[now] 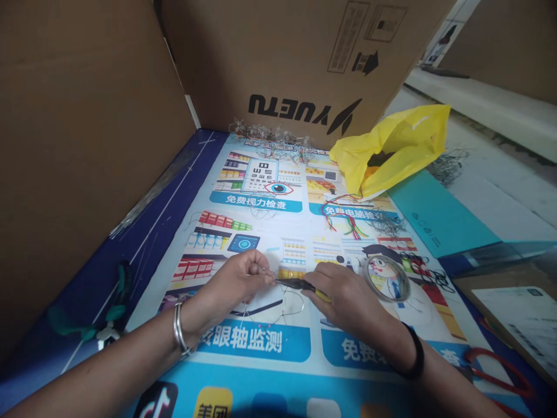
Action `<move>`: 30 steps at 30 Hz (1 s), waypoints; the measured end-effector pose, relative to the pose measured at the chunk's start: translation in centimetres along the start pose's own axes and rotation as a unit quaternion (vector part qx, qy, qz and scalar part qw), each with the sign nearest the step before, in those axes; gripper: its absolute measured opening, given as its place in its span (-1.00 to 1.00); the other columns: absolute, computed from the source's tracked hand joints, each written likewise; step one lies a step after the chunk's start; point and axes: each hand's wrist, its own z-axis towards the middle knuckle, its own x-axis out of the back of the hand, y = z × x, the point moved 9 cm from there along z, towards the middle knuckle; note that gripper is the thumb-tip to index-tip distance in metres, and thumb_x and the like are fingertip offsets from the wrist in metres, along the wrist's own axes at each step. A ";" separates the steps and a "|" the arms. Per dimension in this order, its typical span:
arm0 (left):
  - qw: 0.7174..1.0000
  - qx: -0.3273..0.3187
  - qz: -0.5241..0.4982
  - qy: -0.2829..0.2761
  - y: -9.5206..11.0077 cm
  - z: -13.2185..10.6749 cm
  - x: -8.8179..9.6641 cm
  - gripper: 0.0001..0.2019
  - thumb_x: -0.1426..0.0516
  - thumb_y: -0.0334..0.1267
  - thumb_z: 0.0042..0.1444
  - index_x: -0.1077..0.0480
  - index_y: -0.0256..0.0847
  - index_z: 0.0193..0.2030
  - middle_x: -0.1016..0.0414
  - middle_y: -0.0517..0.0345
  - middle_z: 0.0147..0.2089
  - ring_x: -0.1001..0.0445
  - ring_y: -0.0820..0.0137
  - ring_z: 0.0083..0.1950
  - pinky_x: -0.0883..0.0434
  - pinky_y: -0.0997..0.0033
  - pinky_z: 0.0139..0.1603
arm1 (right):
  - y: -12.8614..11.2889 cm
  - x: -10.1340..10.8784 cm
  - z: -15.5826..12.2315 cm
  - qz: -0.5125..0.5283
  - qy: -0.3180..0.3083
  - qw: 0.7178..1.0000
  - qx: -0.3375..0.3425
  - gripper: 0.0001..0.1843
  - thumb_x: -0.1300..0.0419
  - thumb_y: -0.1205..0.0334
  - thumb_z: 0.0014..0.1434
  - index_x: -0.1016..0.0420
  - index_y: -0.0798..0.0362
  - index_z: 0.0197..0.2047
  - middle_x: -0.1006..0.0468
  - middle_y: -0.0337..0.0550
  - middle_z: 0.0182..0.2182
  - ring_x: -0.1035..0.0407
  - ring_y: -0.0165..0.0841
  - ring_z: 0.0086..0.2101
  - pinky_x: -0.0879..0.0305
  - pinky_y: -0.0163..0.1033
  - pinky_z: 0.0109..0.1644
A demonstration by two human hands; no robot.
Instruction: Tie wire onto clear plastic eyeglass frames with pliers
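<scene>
My left hand (pixel 243 277), with a silver bangle at the wrist, is closed in a pinch on a thin wire piece. From the pinch a loop of the wire piece (pixel 292 313) hangs over the printed sheet. My right hand (pixel 342 293), with a black band at the wrist, is closed around long-nose pliers (pixel 298 283) with yellow handles. The dark jaws point left and reach my left fingertips. Whether the jaws grip the wire cannot be made out. A roll of clear tape (pixel 387 278) lies just right of my right hand.
Tall cardboard walls (pixel 278 58) stand at the back and left. A yellow bag (pixel 404 145), tangled wire pieces (pixel 270 136) and coloured cords (pixel 348 223) lie toward the back. Green-handled pliers (pixel 115 310) lie left, straight wires (pixel 152 191) beyond them, red-handled scissors (pixel 496 368) at right.
</scene>
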 end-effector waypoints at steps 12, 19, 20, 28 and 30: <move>0.998 -0.043 -0.011 0.034 0.2 0.1 0.3 -0.84 -0.15 -0.25 0.01 -0.21 -0.19 -0.39 -0.29 0.33 -0.52 -0.14 0.61 -0.63 -0.09 0.57 -0.63 | 0.9 -0.6 -0.4 0.000 -0.020 0.996 -0.085 -0.83 -0.06 0.19 0.18 -0.44 0.05 -0.26 -0.46 -0.14 -0.41 -0.34 -0.35 -0.35 -0.15 -0.31 -0.35; 0.997 -0.054 -0.033 0.040 -0.2 0.1 0.4 -0.83 -0.16 -0.25 0.03 -0.21 -0.19 -0.40 -0.27 0.33 -0.50 -0.12 0.63 -0.64 -0.07 0.58 -0.65 | 1.3 -1.2 -0.5 0.013 -0.045 0.993 -0.111 -0.84 -0.06 0.21 0.17 -0.43 0.03 -0.23 -0.46 -0.15 -0.38 -0.36 -0.31 -0.34 -0.16 -0.29 -0.34; 0.997 -0.057 -0.035 0.038 -0.2 0.1 0.4 -0.84 -0.16 -0.25 0.04 -0.21 -0.20 -0.40 -0.29 0.32 -0.49 -0.12 0.64 -0.64 -0.07 0.58 -0.65 | 1.3 -1.2 -0.5 0.015 -0.049 0.992 -0.114 -0.83 -0.06 0.21 0.17 -0.43 0.03 -0.22 -0.46 -0.15 -0.37 -0.36 -0.31 -0.33 -0.17 -0.28 -0.33; 0.995 -0.067 -0.021 0.070 -0.5 0.0 1.0 -0.86 -0.13 -0.27 0.04 -0.22 -0.20 -0.41 -0.28 0.31 -0.48 -0.17 0.61 -0.62 -0.13 0.57 -0.63 | 2.1 0.7 -0.2 0.041 -0.036 0.993 -0.100 -0.86 -0.07 0.19 0.18 -0.42 -0.02 -0.23 -0.47 -0.18 -0.35 -0.35 -0.32 -0.32 -0.20 -0.27 -0.28; 0.995 -0.072 -0.033 0.065 -0.4 -0.1 0.7 -0.86 -0.13 -0.29 0.03 -0.21 -0.20 -0.42 -0.26 0.31 -0.49 -0.17 0.59 -0.60 -0.14 0.57 -0.64 | 2.5 1.8 0.6 0.028 -0.021 0.994 -0.100 -0.85 -0.05 0.17 0.18 -0.41 0.00 -0.26 -0.46 -0.18 -0.36 -0.35 -0.33 -0.33 -0.19 -0.27 -0.29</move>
